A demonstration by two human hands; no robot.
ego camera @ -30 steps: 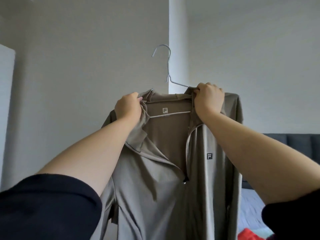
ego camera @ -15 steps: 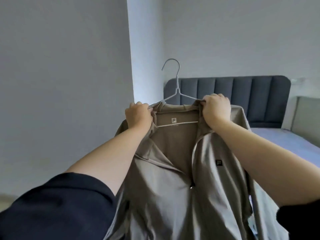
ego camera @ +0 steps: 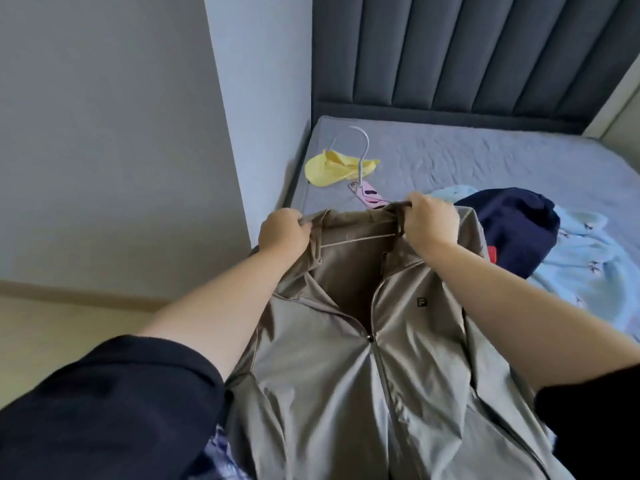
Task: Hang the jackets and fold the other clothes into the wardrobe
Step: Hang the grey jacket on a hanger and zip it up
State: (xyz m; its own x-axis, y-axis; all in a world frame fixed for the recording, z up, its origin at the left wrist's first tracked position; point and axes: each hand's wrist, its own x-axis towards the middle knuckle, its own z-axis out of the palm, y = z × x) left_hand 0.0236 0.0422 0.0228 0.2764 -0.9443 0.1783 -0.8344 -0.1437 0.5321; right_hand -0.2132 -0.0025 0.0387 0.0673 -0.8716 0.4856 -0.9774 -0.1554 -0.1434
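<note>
A taupe zip jacket (ego camera: pixel 346 375) hangs on a thin metal hanger (ego camera: pixel 363 157) in front of me, its zipper half open and a small logo on the chest. My left hand (ego camera: pixel 282 232) grips the left side of the collar. The right side of the collar, at the shoulder, is gripped by my right hand (ego camera: pixel 431 221). The hanger's hook sticks up above the collar, over the bed (ego camera: pixel 467 157). On the bed to the right lie a dark navy garment (ego camera: pixel 512 220) and a light blue patterned garment (ego camera: pixel 588 271).
A yellow item (ego camera: pixel 332 168) and a small pink item (ego camera: pixel 370 199) lie near the bed's left edge. The dark padded headboard (ego camera: pixel 450 53) stands behind. A grey wall and white pillar (ego camera: pixel 256 81) are to the left, pale floor (ego camera: pixel 52 323) below.
The view has tilted down from the wall to the bed. Both hands have lowered the jacket on its hanger, keeping their grip on the collar.
</note>
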